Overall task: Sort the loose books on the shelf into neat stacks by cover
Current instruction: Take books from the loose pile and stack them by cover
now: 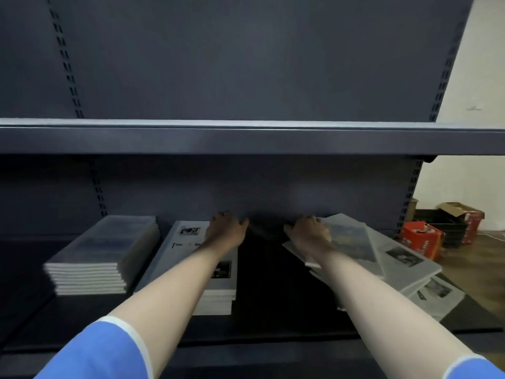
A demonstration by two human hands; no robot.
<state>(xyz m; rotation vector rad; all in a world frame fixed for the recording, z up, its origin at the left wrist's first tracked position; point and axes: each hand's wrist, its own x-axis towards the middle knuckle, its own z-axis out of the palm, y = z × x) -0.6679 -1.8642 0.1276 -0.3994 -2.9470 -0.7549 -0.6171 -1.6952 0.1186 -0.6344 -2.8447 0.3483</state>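
Hands [226, 228] [308, 231] at shelf [246, 332] back, bare gap between stacks [90, 258]

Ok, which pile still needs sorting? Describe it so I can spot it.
Find the lower shelf of the dark rack and go to its right end. The loose pile lies there under the right hand, books fanned and skewed, unlike the two squared stacks to its left.

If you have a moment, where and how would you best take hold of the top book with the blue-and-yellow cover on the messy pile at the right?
Probably by the near left edge of the top blue-and-yellow-covered book, coming from the left and front. It lies flat but skewed on the loose grey-and-white pile, so that edge overhangs slightly. The right hand already rests at its far left corner; the left hand is on the middle white stack.
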